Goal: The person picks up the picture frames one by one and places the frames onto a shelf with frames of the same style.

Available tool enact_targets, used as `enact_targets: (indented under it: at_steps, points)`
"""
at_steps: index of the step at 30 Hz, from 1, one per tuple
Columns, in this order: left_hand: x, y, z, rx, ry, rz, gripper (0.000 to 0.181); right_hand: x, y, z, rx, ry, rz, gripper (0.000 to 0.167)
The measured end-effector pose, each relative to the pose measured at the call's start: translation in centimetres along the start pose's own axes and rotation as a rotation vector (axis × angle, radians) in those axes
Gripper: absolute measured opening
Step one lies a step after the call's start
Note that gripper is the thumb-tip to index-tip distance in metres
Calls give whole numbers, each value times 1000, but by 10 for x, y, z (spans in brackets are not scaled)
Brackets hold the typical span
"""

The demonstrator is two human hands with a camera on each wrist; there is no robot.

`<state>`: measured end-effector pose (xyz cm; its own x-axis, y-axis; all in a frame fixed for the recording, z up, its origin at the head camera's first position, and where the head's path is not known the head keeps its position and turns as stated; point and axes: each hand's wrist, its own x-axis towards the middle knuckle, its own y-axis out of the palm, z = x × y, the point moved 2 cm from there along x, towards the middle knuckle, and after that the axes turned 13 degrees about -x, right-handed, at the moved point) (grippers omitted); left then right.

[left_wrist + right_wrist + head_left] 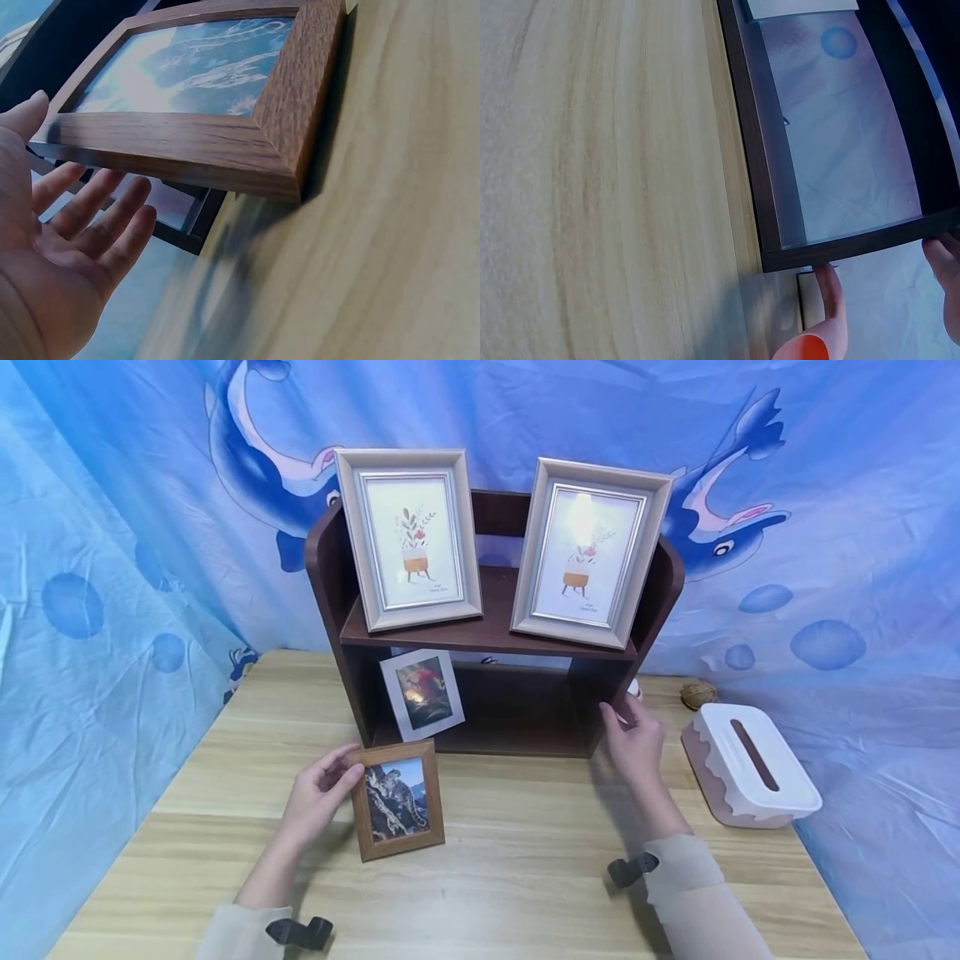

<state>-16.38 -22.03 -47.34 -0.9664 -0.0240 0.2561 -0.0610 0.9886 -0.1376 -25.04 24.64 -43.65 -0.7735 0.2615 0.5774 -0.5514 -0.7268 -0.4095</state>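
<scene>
Over the tabletop [525, 881], the left hand [317, 793] pinches a brown frame [398, 802]; the right hand [634, 747], grip unclear, touches the shelf [495, 614].

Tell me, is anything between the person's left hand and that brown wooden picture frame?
No, nothing visible. The left hand already grips the brown frame near its upper left corner in the head view. The white frame is beyond it, at the left of the dark shelf's lower level.
</scene>
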Motion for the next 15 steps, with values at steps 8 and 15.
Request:
enact_targets:
  at_steps: [8,15]
  points:
    - [-9,-2,4,-14,-104,87,47,-2,2,-1,-60,-69,-57,15]
    - [-17,0,12,-98,-162,142,47,-3,4,-2,-105,-120,-89,10]
